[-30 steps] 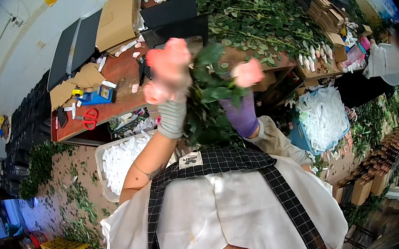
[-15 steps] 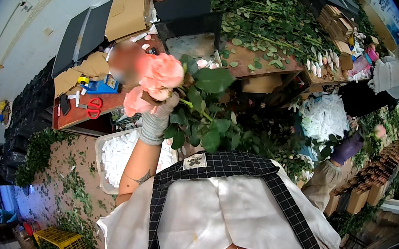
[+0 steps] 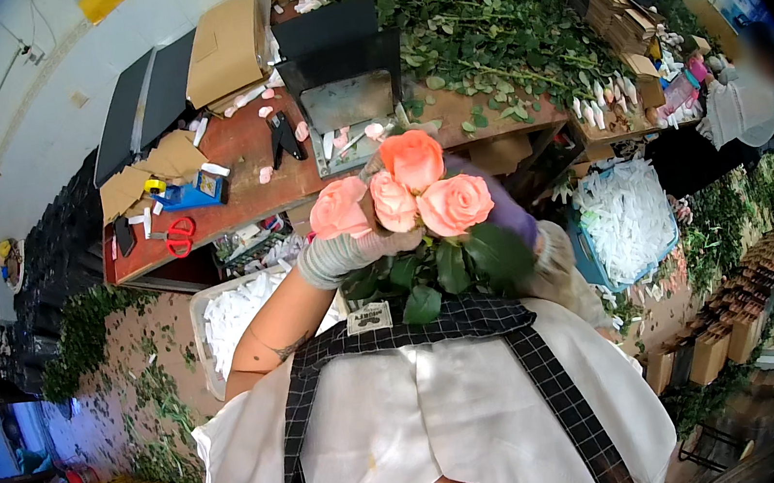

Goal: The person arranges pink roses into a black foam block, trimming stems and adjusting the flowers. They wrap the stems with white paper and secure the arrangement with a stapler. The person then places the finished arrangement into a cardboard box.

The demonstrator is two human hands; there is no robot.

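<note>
Several coral-pink roses (image 3: 422, 200) form a bunch in front of my chest, blooms up, with green leaves (image 3: 454, 267) below them. My left hand (image 3: 385, 240), in a pale knitted glove with a striped cuff, is closed around the bunch just under the blooms. Behind the right side of the roses is my right hand (image 3: 508, 206), in a purple glove and blurred. Leaves and blooms hide its fingers, so I cannot tell whether it grips a stem.
Ahead stands a red-brown table (image 3: 248, 147) with a black stapler (image 3: 284, 138), red-handled scissors (image 3: 179, 237) and a blue tape dispenser (image 3: 192, 191). Leafy stems (image 3: 485, 23) cover its right. A white-filled bin (image 3: 204, 339) and a blue basket (image 3: 595, 258) flank me. Another person (image 3: 745, 101) is far right.
My right hand has come in from the far right, where a pink rose was by it, to the bunch. My left hand has moved right and lower, and more blooms now show together.
</note>
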